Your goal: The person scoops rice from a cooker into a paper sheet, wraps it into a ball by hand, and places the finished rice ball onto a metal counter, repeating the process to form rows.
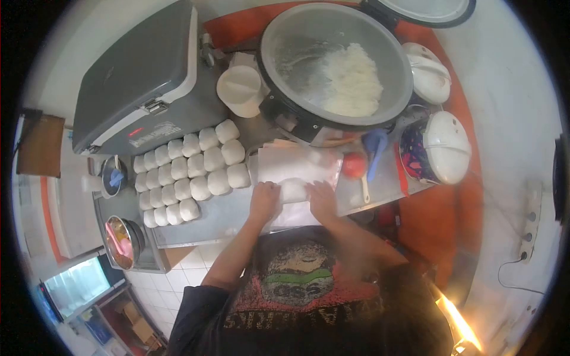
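Observation:
A white wrapped bundle [293, 190] lies on a stack of pale paper sheets [279, 159] at the front of the metal table. At the bundle's left end is my left hand [265, 200], its fingers curled in and pressed on the paper's edge. My right hand [321, 200] rests at the other end, fingers bent over the paper. Rows of several white rounded packets [200, 187] sit to the left. Behind the sheets stands a large round cooker [274, 107] with white rice [354, 83] inside.
A grey cooler box [133, 77] stands behind the packets, beside a white container [239, 88]. Right of the sheets are a red round object [354, 165], a blue ladle [375, 151] and a patterned jar [436, 148]. Bowls [124, 242] stand at the far left.

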Available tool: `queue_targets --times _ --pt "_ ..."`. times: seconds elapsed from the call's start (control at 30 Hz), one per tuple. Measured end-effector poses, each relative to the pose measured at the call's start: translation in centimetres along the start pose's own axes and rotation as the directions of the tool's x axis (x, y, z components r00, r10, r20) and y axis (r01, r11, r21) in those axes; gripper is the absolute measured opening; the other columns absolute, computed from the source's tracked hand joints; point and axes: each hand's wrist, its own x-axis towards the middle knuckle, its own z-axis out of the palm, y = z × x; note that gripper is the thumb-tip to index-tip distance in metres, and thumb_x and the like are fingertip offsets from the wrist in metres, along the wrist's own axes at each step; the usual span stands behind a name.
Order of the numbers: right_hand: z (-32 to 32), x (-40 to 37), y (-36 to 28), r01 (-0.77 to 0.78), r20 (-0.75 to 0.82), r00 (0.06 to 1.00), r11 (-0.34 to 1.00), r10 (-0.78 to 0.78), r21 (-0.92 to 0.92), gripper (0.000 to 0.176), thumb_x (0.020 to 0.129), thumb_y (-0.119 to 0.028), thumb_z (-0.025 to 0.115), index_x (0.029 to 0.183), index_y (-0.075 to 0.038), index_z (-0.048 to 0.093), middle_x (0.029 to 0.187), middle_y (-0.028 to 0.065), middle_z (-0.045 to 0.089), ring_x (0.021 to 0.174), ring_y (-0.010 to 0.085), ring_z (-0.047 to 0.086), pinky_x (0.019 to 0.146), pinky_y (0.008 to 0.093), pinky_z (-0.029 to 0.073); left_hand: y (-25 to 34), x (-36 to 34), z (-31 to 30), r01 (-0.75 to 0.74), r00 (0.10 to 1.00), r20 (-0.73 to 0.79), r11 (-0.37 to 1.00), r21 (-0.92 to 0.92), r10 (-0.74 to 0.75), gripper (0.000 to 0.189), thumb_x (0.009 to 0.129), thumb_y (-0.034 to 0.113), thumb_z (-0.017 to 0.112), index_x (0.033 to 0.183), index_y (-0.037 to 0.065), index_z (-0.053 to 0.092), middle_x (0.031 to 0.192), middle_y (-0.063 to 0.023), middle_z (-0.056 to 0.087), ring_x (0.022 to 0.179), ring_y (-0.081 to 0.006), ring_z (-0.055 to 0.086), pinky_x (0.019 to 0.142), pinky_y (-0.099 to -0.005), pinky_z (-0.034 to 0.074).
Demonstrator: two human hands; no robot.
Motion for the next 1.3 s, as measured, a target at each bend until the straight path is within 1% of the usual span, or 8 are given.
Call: queue_targets --times 0.13,0.4,0.5,0.57,0.73,0.97,1.03,1.3 --pt "-2.7 -0.7 -0.3 0.152 0.009 0.988 0.986 -0.152 -0.062 0.038 0.079 -0.005 0.058 0.115 -0.012 0.069 0.111 0.0049 0.068 0.105 0.0259 0.063 0.095 0.0470 0.045 0.4 -1.8 -1.2 -0.089 0.994 -0.078 0.991 -0.098 0.082 0.031 0.077 0.007 0.060 0.106 -0.002 0.064 0.101 -0.0154 0.062 0.097 -0.0345 0.057 0.087 -0.0422 0.047" --pt "2.8 2.4 3.2 -0.391 0.285 0.902 0.892 0.324 0.226 0.032 0.078 0.002 0.058 0.109 -0.006 0.058 0.102 0.0181 0.064 0.089 0.0419 0.064 0.080 0.0514 0.049 -7.0 1.6 5.5 -0.066 0.981 0.139 0.902 -0.426 0.138 0.028 0.075 0.009 0.068 0.102 0.006 0.071 0.097 -0.0154 0.067 0.094 -0.0344 0.063 0.084 -0.0439 0.050" --pt "3.0 5.0 0.9 -0.297 0.273 0.917 0.955 0.292 -0.025 0.021 0.080 -0.003 0.058 0.102 -0.004 0.056 0.111 0.0243 0.057 0.097 0.0421 0.060 0.082 0.0520 0.051 -3.8 3.2 4.7 0.387 0.919 0.200 0.870 -0.305 -0.339 0.016 0.070 0.016 0.070 0.083 0.007 0.070 0.091 -0.0139 0.067 0.092 -0.0352 0.063 0.081 -0.0449 0.050" --pt "3.4 5.9 1.0 -0.165 0.216 0.952 0.957 0.218 -0.238 0.010 0.082 -0.007 0.058 0.089 -0.005 0.064 0.106 0.0194 0.061 0.094 0.0363 0.064 0.079 0.0475 0.053 -2.4 3.0 5.1 0.261 0.948 -0.171 0.963 -0.061 -0.268 0.004 0.067 0.012 0.065 0.069 0.010 0.069 0.088 -0.0137 0.062 0.089 -0.0343 0.058 0.079 -0.0442 0.048" --pt "5.6 5.2 4.3 -0.172 0.552 0.779 0.948 0.297 -0.268 0.024 0.084 -0.025 0.063 0.097 -0.005 0.067 0.104 0.0188 0.065 0.097 0.0351 0.065 0.080 0.0471 0.053 -0.3 -0.3 4.3 0.095 0.982 -0.173 0.989 0.115 -0.075 0.016 0.076 0.015 0.061 0.083 0.002 0.067 0.093 -0.0121 0.060 0.090 -0.0284 0.055 0.076 -0.0426 0.047" --pt "3.7 5.8 -7.9 -0.737 0.218 0.633 0.665 0.742 -0.123 0.072 0.071 -0.046 0.080 0.118 0.002 0.054 0.119 0.0299 0.052 0.113 0.0443 0.052 0.097 0.0509 0.042 0.0 -3.1 5.8 0.079 0.963 -0.257 0.996 -0.032 -0.084 0.029 0.078 0.010 0.058 0.103 -0.004 0.063 0.097 -0.0116 0.058 0.088 -0.0298 0.053 0.077 -0.0415 0.044" --pt "7.4 2.9 -5.8 -0.477 0.027 0.877 0.861 0.480 0.179 0.070 0.068 -0.037 0.085 0.114 0.004 0.052 0.113 0.0273 0.054 0.110 0.0398 0.054 0.097 0.0489 0.043 -0.7 -3.0 5.7 0.135 0.975 -0.154 0.976 -0.173 -0.162 0.028 0.081 0.004 0.056 0.106 -0.001 0.066 0.102 -0.0144 0.061 0.093 -0.0320 0.054 0.081 -0.0402 0.044" --pt "3.7 5.4 -8.8 -0.355 0.292 0.933 0.686 0.212 0.635 0.079 0.071 -0.011 0.080 0.135 -0.003 0.035 0.116 0.0165 0.055 0.109 0.0239 0.055 0.089 0.0352 0.049 -1.9 -4.4 4.0 0.254 0.904 0.161 0.196 -0.947 -0.397 0.033 0.096 0.012 0.055 0.126 0.000 0.059 0.124 -0.0152 0.060 0.121 -0.0305 0.052 0.105 -0.0378 0.039"
